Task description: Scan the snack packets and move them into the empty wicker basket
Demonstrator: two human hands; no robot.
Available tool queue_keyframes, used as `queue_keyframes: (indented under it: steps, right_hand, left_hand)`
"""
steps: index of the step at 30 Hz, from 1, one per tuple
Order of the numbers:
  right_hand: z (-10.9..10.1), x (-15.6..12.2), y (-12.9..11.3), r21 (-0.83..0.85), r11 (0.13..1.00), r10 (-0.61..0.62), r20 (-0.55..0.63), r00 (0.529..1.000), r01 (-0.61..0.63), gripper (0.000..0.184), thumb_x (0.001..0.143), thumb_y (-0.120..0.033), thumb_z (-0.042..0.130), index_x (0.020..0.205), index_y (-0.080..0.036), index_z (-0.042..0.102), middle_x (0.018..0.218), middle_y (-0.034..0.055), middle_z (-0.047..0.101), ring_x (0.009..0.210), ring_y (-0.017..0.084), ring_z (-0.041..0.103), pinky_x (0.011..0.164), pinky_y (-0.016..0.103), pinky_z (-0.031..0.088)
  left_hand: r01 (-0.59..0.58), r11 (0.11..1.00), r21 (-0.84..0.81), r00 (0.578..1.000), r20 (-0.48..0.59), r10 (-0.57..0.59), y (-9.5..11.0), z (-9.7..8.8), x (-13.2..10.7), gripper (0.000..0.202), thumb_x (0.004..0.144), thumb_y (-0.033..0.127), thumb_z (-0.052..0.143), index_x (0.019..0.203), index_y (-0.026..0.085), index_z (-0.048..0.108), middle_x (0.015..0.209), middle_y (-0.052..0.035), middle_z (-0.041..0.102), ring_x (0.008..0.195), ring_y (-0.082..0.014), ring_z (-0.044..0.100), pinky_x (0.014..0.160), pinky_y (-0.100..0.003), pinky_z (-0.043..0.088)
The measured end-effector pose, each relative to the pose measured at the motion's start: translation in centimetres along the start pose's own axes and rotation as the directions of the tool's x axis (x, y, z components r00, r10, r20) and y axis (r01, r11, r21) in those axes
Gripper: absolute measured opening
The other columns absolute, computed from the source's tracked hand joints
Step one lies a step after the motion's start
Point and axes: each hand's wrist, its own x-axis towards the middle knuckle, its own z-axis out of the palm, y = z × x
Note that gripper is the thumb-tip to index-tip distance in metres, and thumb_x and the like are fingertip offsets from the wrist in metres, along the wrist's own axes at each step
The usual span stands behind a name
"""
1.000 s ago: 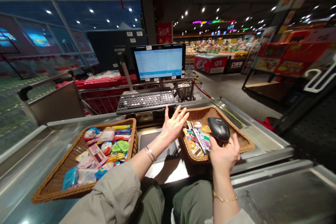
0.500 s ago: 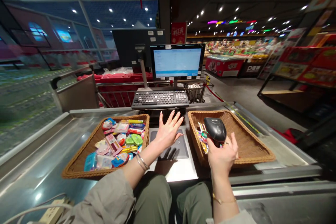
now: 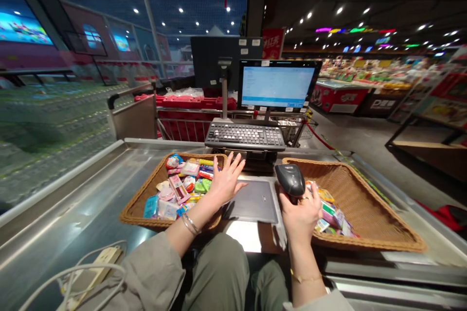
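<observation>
My right hand (image 3: 301, 211) grips a black handheld barcode scanner (image 3: 291, 180), its head tilted up, at the left edge of the right wicker basket (image 3: 368, 204). Small colourful packets (image 3: 330, 211) lie in that basket's left part, partly hidden behind the hand. With fingers spread and nothing held, my left hand (image 3: 226, 182) hovers by the right edge of the left wicker basket (image 3: 136, 204). Sweets and small packaged goods (image 3: 178, 187) fill much of this basket. Between the two baskets lies a flat grey plate (image 3: 255, 201), partly below my left hand.
Ahead stands a black keyboard (image 3: 246, 135) below a lit monitor (image 3: 277, 85). A metal counter (image 3: 109, 189) surrounds the baskets. A power strip (image 3: 97, 269) with white cables lies at the lower left. Shopping carts (image 3: 182, 126) stand beyond the counter.
The view has turned left. My right hand has moved with the scanner from over the right basket to its left edge, uncovering more packets. My spread left hand has shifted towards the left basket.
</observation>
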Motion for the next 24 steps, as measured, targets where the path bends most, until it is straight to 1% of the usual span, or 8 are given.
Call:
queue_keyframes:
  steps: [2, 4, 8, 11, 14, 19, 24]
  right_hand:
    - [0.6, -0.4, -0.7, 0.013, 1.0, 0.003, 0.03, 1.0, -0.004, 0.036, 0.076, -0.043, 0.064, 0.097, -0.015, 0.07, 0.111, 0.0157, 0.07, 0.133, 0.033, 0.044, 0.11, 0.054, 0.027]
    - [1.2, -0.9, -1.3, 0.03, 1.0, 0.001, 0.05, 0.999, -0.002, 0.037, 0.076, -0.044, 0.064, 0.097, -0.015, 0.07, 0.113, 0.0157, 0.07, 0.134, 0.033, 0.044, 0.111, 0.054, 0.027]
    - [2.4, -1.6, -2.3, 0.059, 0.998, -0.025, 0.084, 0.996, 0.02, 0.031, 0.077, -0.043, 0.062, 0.091, -0.017, 0.071, 0.113, 0.015, 0.07, 0.134, 0.033, 0.044, 0.111, 0.054, 0.025]
    - [3.1, -2.1, -2.8, 0.062, 0.998, -0.029, 0.094, 0.995, 0.023, 0.03, 0.076, -0.043, 0.062, 0.088, -0.018, 0.07, 0.113, 0.0151, 0.07, 0.134, 0.034, 0.044, 0.111, 0.055, 0.024]
    - [3.7, -2.6, -3.2, 0.064, 0.998, -0.034, 0.117, 0.993, 0.027, 0.028, 0.075, -0.044, 0.061, 0.085, -0.019, 0.07, 0.114, 0.0137, 0.07, 0.134, 0.032, 0.044, 0.111, 0.053, 0.025]
    - [4.5, -3.1, -3.8, 0.065, 0.998, -0.033, 0.142, 0.989, 0.024, 0.031, 0.076, -0.047, 0.059, 0.086, -0.02, 0.07, 0.113, 0.0127, 0.071, 0.134, 0.031, 0.044, 0.111, 0.051, 0.024]
    - [5.2, -3.4, -3.9, 0.065, 0.997, -0.051, 0.154, 0.987, 0.041, 0.03, 0.077, -0.047, 0.059, 0.085, -0.02, 0.07, 0.111, 0.0122, 0.071, 0.134, 0.032, 0.044, 0.111, 0.052, 0.023]
  left_hand:
    - [0.037, 0.999, 0.009, 0.999, 0.01, -0.037, -1.1, -0.2, -0.6, 0.069, 0.092, 0.051, 0.054, 0.151, 0.021, 0.034, 0.159, -0.015, 0.031, 0.15, -0.0329, 0.02, 0.115, -0.072, 0.005]
    - [0.075, 0.997, 0.027, 0.997, 0.02, -0.075, -2.2, -0.2, -1.2, 0.07, 0.091, 0.051, 0.054, 0.152, 0.021, 0.034, 0.159, -0.015, 0.032, 0.15, -0.0336, 0.02, 0.115, -0.072, 0.006]
    - [0.159, 0.986, 0.058, 0.987, 0.03, -0.16, -4.4, 0.2, -2.5, 0.072, 0.091, 0.053, 0.054, 0.151, 0.019, 0.035, 0.159, -0.017, 0.031, 0.15, -0.0349, 0.019, 0.115, -0.072, 0.005]
    - [0.223, 0.972, 0.079, 0.973, 0.046, -0.227, -5.9, 0.5, -3.4, 0.068, 0.093, 0.051, 0.049, 0.15, 0.017, 0.037, 0.159, -0.0175, 0.03, 0.15, -0.0352, 0.02, 0.115, -0.073, 0.005]
    - [0.282, 0.953, 0.109, 0.955, 0.059, -0.29, -7.5, 0.7, -4.2, 0.063, 0.095, 0.048, 0.044, 0.149, 0.016, 0.039, 0.159, -0.0168, 0.031, 0.149, -0.0352, 0.022, 0.114, -0.073, 0.005]
    - [0.383, 0.907, 0.174, 0.91, 0.099, -0.403, -10.1, 1.3, -5.0, 0.064, 0.096, 0.047, 0.041, 0.149, 0.012, 0.038, 0.159, -0.0192, 0.029, 0.149, -0.0362, 0.021, 0.114, -0.073, 0.006]
    - [0.484, 0.841, 0.242, 0.834, 0.162, -0.527, -12.0, 1.9, -5.0, 0.069, 0.094, 0.051, 0.042, 0.149, 0.009, 0.038, 0.159, -0.0203, 0.028, 0.15, -0.0372, 0.018, 0.115, -0.071, 0.004]
